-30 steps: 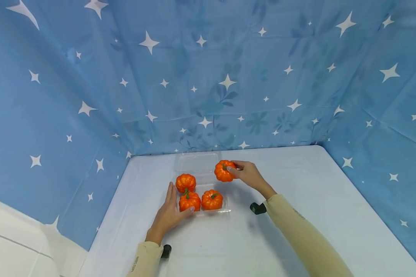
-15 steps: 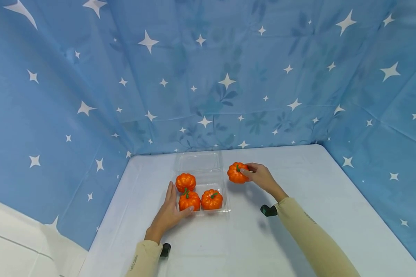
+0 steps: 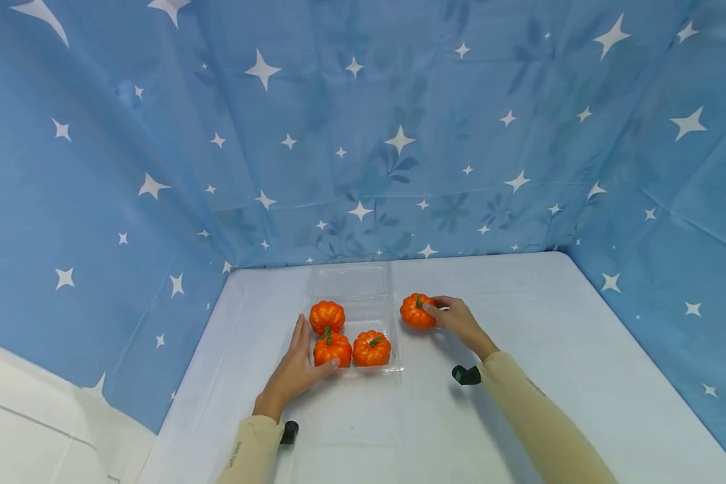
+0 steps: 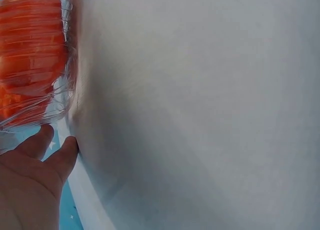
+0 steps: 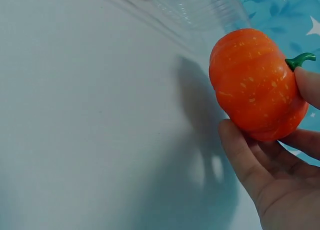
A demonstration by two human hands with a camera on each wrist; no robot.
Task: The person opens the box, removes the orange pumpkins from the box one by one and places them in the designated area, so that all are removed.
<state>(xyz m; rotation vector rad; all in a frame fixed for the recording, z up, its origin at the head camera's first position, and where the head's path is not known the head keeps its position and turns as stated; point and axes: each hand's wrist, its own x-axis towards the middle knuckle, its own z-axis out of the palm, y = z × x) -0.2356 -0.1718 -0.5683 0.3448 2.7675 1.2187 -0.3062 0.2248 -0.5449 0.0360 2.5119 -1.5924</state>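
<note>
My right hand (image 3: 462, 323) grips an orange pumpkin (image 3: 415, 313) to the right of the clear plastic box (image 3: 397, 346). In the right wrist view the thumb lies by the green stem of this pumpkin (image 5: 255, 85), fingers beneath it, with a shadow on the table below. Three more pumpkins are in the box: one at the back left (image 3: 327, 316), one at the front left (image 3: 333, 352), one at the front right (image 3: 372, 351). My left hand (image 3: 293, 376) rests at the box's left side, fingers straight, thumb at the front corner.
The box's clear lid (image 3: 351, 281) lies opened out behind it. A white table (image 3: 520, 296) carries everything, with a blue star-patterned curtain (image 3: 363, 134) behind and at both sides. Dark wrist-worn pieces show beneath both sleeves, such as the right one (image 3: 466, 375).
The right hand has carried its pumpkin from above the box's back right area out to the right, then lower toward the table. The left hand has stayed at the box.
</note>
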